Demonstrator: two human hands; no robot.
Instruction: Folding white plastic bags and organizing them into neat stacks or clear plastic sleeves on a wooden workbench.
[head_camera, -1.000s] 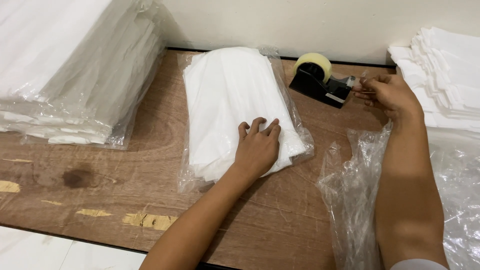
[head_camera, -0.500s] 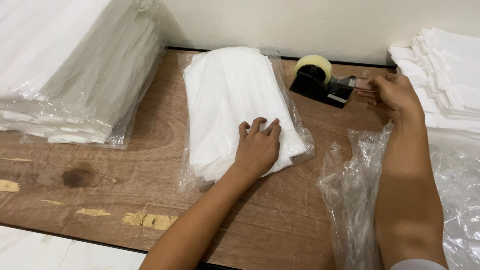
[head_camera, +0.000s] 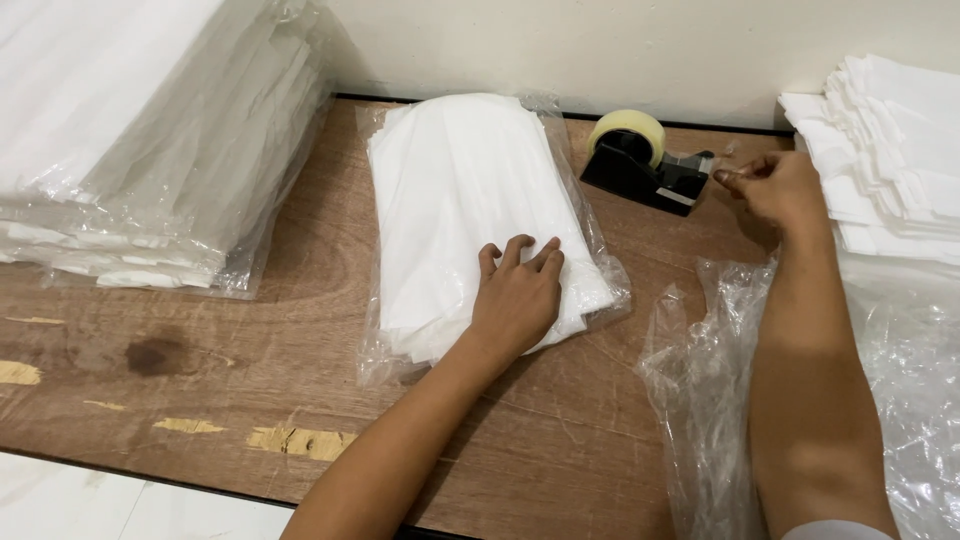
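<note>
White bagged cloth pack (head_camera: 460, 200) under left hand (head_camera: 515, 300); one tape dispenser (head_camera: 645, 165) beside right hand (head_camera: 775, 190).

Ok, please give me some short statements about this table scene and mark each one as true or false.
1. The left hand lies flat on the bagged white cloth. True.
2. The right hand rests on the pile of packed bags. False: it is beside the tape dispenser, fingertips pinched at its cutter end.
3. The tape dispenser is black with a pale roll. True.
4. The empty plastic bags lie at the far left. False: they lie on the right, under the right forearm.
5. The table is white plastic. False: it is brown wood.
</note>
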